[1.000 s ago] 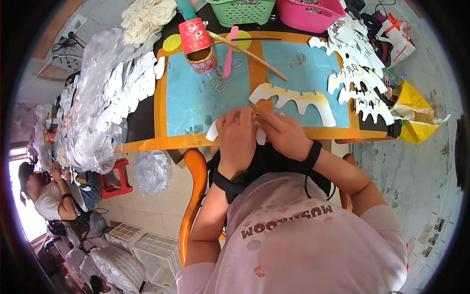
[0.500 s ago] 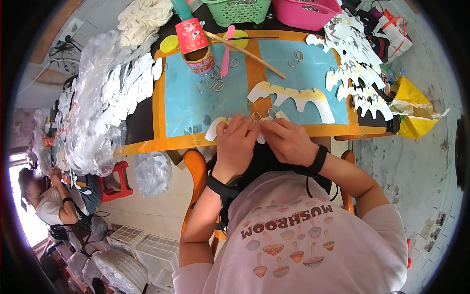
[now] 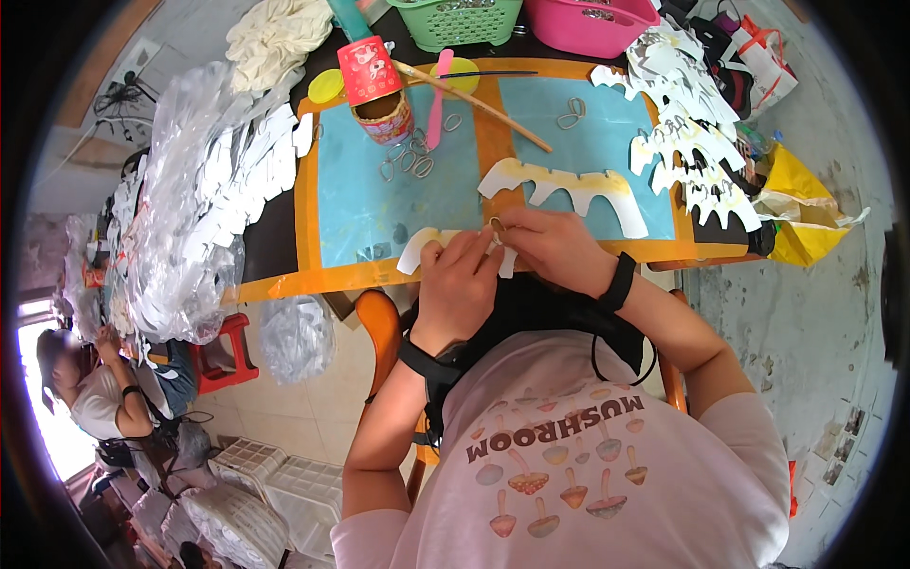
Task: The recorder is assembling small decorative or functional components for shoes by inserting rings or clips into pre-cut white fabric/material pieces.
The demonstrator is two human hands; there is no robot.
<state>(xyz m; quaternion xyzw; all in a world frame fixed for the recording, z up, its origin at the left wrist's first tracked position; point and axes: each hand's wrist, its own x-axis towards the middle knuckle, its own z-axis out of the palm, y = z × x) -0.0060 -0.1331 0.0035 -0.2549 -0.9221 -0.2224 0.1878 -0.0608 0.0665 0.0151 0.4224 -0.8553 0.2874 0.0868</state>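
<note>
At the table's front edge my left hand (image 3: 457, 289) is closed on a white scalloped strip (image 3: 415, 250), whose left end shows past my fingers. Fingers and thumb of my right hand (image 3: 557, 251) pinch a small metal ring (image 3: 497, 226) at the strip, right beside my left fingertips. Most of the strip is hidden under both hands. Just beyond my right hand lies another white scalloped strip (image 3: 592, 194), yellowish along its upper edge. Loose metal rings (image 3: 417, 163) lie on the blue mat (image 3: 355, 204), with more rings (image 3: 572, 114) farther right.
A patterned can (image 3: 387, 123) with a red cup (image 3: 370, 74) stands beyond my left hand, near a pink spatula (image 3: 440, 104) and a wooden stick (image 3: 493, 111). Green (image 3: 460, 27) and pink baskets (image 3: 588, 30) stand behind. White pieces are piled both sides. A person (image 3: 100, 394) sits at left.
My right hand has shifted slightly left and away from me, now over the strip's right part. A second ring that showed there is hidden. My left hand has stayed nearly in place.
</note>
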